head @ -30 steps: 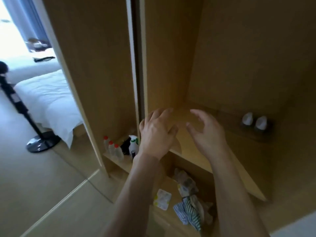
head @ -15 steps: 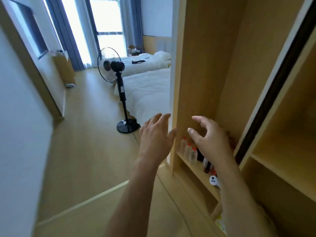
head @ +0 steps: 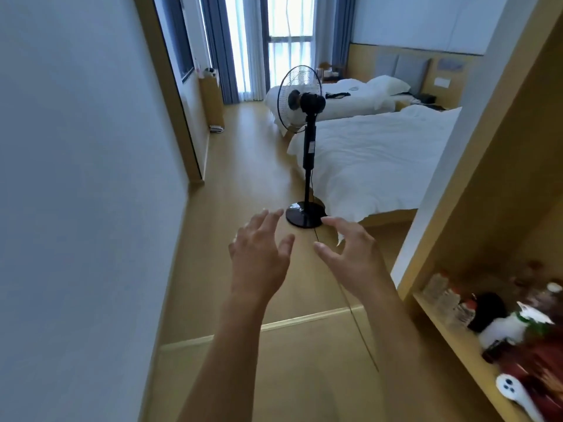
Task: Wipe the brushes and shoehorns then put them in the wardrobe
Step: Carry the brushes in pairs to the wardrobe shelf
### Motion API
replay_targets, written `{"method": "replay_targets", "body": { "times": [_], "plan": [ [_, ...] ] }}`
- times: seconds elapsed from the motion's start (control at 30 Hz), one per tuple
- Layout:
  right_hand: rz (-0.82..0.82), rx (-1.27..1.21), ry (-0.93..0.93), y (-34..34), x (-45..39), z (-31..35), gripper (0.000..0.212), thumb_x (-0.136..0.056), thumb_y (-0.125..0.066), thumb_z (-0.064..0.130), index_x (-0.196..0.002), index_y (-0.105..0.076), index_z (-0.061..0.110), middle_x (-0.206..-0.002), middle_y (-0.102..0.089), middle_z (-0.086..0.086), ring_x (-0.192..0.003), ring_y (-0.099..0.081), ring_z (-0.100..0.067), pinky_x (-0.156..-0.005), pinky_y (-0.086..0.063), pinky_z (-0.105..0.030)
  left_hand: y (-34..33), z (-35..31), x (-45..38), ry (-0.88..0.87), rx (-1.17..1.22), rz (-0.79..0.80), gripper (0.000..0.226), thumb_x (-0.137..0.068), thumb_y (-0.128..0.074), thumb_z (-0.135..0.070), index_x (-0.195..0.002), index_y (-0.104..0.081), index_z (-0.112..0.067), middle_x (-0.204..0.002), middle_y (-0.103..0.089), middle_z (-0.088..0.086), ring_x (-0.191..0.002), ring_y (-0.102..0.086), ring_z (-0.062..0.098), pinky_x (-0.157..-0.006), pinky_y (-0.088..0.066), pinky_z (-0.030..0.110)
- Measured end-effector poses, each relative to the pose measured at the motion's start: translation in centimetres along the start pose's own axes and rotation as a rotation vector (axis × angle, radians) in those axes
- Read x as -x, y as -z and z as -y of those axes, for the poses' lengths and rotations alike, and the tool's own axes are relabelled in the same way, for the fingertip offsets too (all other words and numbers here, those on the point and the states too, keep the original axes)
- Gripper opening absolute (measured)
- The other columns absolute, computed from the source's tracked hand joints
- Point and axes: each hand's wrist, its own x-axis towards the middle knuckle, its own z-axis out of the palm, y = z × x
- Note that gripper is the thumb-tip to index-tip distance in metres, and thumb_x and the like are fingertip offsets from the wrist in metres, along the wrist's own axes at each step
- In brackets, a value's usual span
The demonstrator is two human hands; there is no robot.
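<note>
Both my hands are out in front, empty — left hand with fingers spread and relaxed, right hand with fingers loosely apart, thumb out, holding nothing. No brushes or shoehorns visible from here, so I cannot tell where they lie; possibly deeper in the room. The wardrobe is at my right, its shelf crowded with blurred bottles and a white spray bottle.

Handling guess: brushes and shoehorns should be light and stiff, shoehorns smooth and a bit slippery — I'd grip the handle or the narrow end, and keep off the bristles.

Room to move: open floor ahead, wall close on my left, wardrobe edge close on my right. The fan stands mid-path just beside the bed, its cord trailing across the floor under my right arm — a trip risk
</note>
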Motion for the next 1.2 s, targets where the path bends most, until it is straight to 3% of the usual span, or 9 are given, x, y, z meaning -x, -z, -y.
{"method": "replay_targets", "body": {
  "times": [0.07,0.2,0.43,0.7,0.97,1.2],
  "plan": [
    [0.069,0.011,0.000,-2.2,-2.5,0.3,0.051,-0.089,-0.070,0.034,-0.138,-0.055,0.028,-0.140,-0.055,0.000,-0.127,-0.051,-0.015,-0.102,-0.040,-0.027,-0.2,2.2,-2.2,0.037,-0.019,0.002,0.048,-0.097,-0.052,-0.038,-0.144,-0.040,-0.035,-0.154,-0.036,-0.007,-0.138,-0.036,0.022,-0.110,-0.029,0.044],
    [0.152,0.011,0.026,-6.5,-8.9,0.6,0.051,-0.090,-0.068,0.036,-0.139,-0.054,0.027,-0.141,-0.053,-0.001,-0.128,-0.049,-0.017,-0.098,-0.037,-0.025,-0.6,6.1,-7.9,0.098,-0.074,-0.016,0.048,-0.098,-0.051,-0.038,-0.144,-0.041,-0.033,-0.154,-0.037,-0.004,-0.139,-0.037,0.023,-0.112,-0.028,0.045],
    [0.236,-0.010,0.100,-12.8,-23.0,1.0,0.048,-0.091,-0.065,0.038,-0.137,-0.055,0.028,-0.136,-0.056,-0.002,-0.126,-0.051,-0.020,-0.103,-0.041,-0.035,-2.1,10.7,-19.9,0.199,-0.145,-0.066,0.049,-0.096,-0.053,-0.041,-0.143,-0.043,-0.031,-0.152,-0.041,-0.003,-0.139,-0.038,0.020,-0.113,-0.031,0.046],
    [0.314,-0.042,0.143,-17.7,-38.4,1.5,0.047,-0.090,-0.067,0.036,-0.135,-0.057,0.027,-0.137,-0.056,-0.002,-0.126,-0.052,-0.017,-0.096,-0.037,-0.027,-3.6,13.3,-33.9,0.262,-0.193,-0.131,0.054,-0.092,-0.058,-0.044,-0.143,-0.042,-0.032,-0.151,-0.042,-0.004,-0.137,-0.040,0.019,-0.113,-0.032,0.043],
    [0.291,-0.048,0.128,-23.4,-49.7,0.9,0.045,-0.091,-0.067,0.036,-0.134,-0.057,0.027,-0.138,-0.057,0.001,-0.128,-0.051,-0.016,-0.104,-0.042,-0.034,-7.0,18.3,-45.6,0.269,-0.165,-0.102,0.054,-0.094,-0.058,-0.040,-0.145,-0.041,-0.032,-0.152,-0.040,-0.005,-0.139,-0.038,0.019,-0.113,-0.032,0.047],
    [0.242,0.007,0.084,-30.2,-61.8,2.1,0.045,-0.091,-0.067,0.036,-0.134,-0.057,0.025,-0.135,-0.058,0.001,-0.125,-0.053,-0.016,-0.097,-0.038,-0.028,-9.4,25.2,-59.4,0.205,-0.088,-0.036,0.054,-0.094,-0.057,-0.040,-0.145,-0.040,-0.032,-0.153,-0.038,-0.005,-0.140,-0.036,0.019,-0.114,-0.030,0.048]
  ]
}}
